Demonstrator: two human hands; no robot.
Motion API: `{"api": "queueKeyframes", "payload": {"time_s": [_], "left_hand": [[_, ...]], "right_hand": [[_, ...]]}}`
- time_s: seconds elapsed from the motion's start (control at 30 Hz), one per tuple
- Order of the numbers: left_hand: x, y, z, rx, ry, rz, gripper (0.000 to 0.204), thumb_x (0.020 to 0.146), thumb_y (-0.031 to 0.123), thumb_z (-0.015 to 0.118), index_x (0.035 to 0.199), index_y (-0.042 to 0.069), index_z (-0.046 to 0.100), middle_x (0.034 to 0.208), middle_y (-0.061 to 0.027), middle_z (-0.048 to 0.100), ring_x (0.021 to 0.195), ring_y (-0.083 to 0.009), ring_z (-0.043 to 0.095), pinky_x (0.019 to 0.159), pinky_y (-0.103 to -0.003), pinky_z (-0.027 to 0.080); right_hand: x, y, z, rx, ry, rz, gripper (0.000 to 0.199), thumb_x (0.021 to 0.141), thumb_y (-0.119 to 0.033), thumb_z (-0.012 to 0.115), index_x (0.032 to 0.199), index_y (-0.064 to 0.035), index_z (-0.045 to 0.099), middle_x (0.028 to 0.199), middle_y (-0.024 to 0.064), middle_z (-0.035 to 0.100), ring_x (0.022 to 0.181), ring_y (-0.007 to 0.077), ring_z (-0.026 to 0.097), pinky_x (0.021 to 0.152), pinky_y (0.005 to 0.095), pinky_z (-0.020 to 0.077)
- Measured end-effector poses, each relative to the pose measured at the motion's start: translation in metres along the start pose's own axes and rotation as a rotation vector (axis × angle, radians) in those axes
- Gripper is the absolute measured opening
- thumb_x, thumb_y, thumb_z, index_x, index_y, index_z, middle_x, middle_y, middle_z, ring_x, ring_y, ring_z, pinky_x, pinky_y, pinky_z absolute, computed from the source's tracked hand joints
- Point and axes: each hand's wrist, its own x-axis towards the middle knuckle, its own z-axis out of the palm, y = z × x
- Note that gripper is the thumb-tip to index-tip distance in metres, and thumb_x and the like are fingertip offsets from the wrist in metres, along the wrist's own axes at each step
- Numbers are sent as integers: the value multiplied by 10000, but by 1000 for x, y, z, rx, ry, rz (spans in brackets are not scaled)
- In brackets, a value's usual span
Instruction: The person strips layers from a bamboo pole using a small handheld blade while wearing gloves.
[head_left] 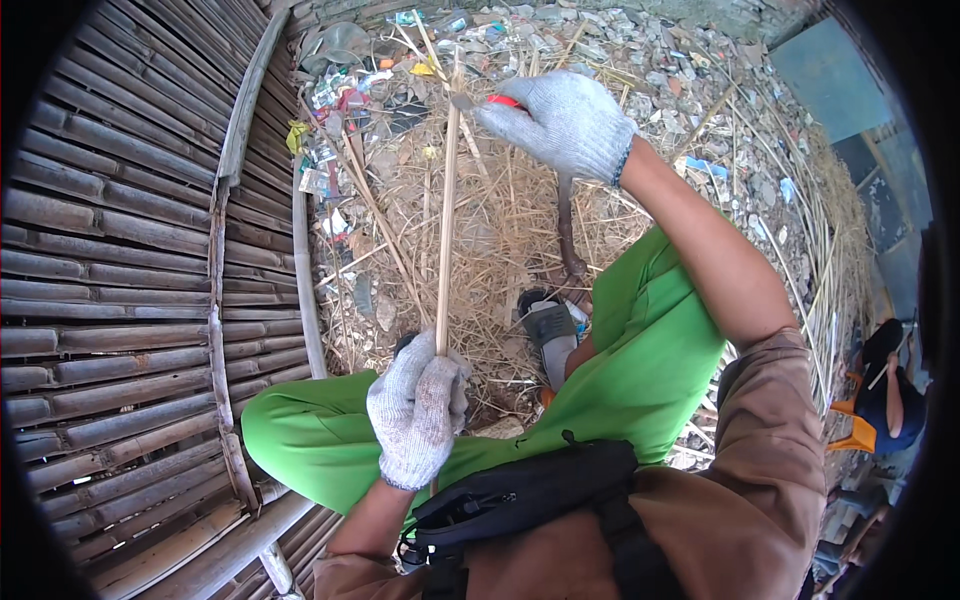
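My left hand (pixel 418 408), in a pale knitted work glove, is closed round the lower end of a long, thin bamboo strip (pixel 447 230). The strip points away from me, almost straight up the picture. Out at the far end my gloved right hand (pixel 562 120) grips a red-handled knife (pixel 505 101); most of the handle is hidden in the fist. Its short grey blade lies against the strip a little below the tip. Whether the blade is cutting in I cannot tell.
A slatted bamboo wall (pixel 130 260) rises on the left. Dry shavings (pixel 500 230) and scattered litter cover the ground, with a dark curved stick (pixel 568 230) near my shoe (pixel 548 322). At far right a person (pixel 893 385) is beside an orange chair (pixel 853 430).
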Motion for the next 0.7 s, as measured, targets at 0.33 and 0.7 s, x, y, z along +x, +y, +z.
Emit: {"api": "queueKeyframes", "payload": {"time_s": [0.33, 0.7], "left_hand": [[2, -13, -10, 56, 34, -43, 286, 1098, 157, 589, 1282, -36, 692, 754, -19, 658, 564, -42, 558, 478, -228, 461], [3, -20, -7, 205, 37, 72, 358, 1077, 58, 581, 1411, -57, 645, 874, -82, 720, 628, -79, 592, 571, -258, 518]], "right_hand": [[-41, -48, 29, 115, -198, -163, 481, 1033, -545, 585, 890, -97, 680, 747, 183, 691, 718, 410, 711, 661, 523, 557], [-34, -40, 18, 121, -287, -70, 665, 1038, -695, 475, 867, -113, 749, 765, 186, 727, 787, 388, 750, 733, 526, 600]]}}
